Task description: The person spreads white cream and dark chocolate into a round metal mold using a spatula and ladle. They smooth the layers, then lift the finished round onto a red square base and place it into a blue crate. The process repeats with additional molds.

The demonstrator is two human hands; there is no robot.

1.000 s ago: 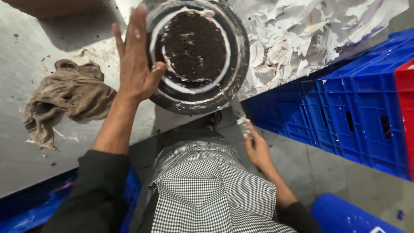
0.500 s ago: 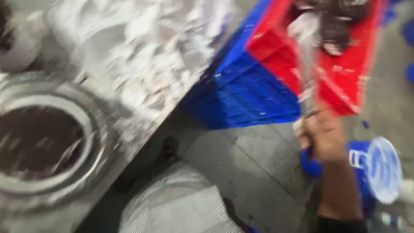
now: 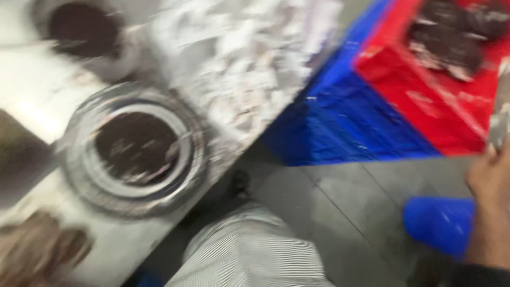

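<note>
My right hand (image 3: pixel 490 183) is at the right edge, closed around the handle of a metal palette knife (image 3: pixel 499 125) whose blade points up toward a red crate (image 3: pixel 425 106). Dark cake scraps (image 3: pixel 451 37) lie in that crate. A round dark cake (image 3: pixel 135 143) sits on a white board on a metal turntable (image 3: pixel 79 180) on the steel table, far left of the hand. My left hand does not show; a dark blurred shape (image 3: pixel 18 154) crosses the left edge. The whole view is motion-blurred.
A second dark cake (image 3: pixel 79 26) stands at the table's back left. Crumpled white paper (image 3: pixel 255 64) covers the table's right part. A brown cloth (image 3: pixel 37 255) lies near left. Blue crates (image 3: pixel 340 122) sit under the red one; a blue tub (image 3: pixel 438 223) is on the floor.
The view has swung right, from the turntable to the crates, then partly back. My left hand has left the turntable's rim. My right hand carried the knife toward the red crate.
</note>
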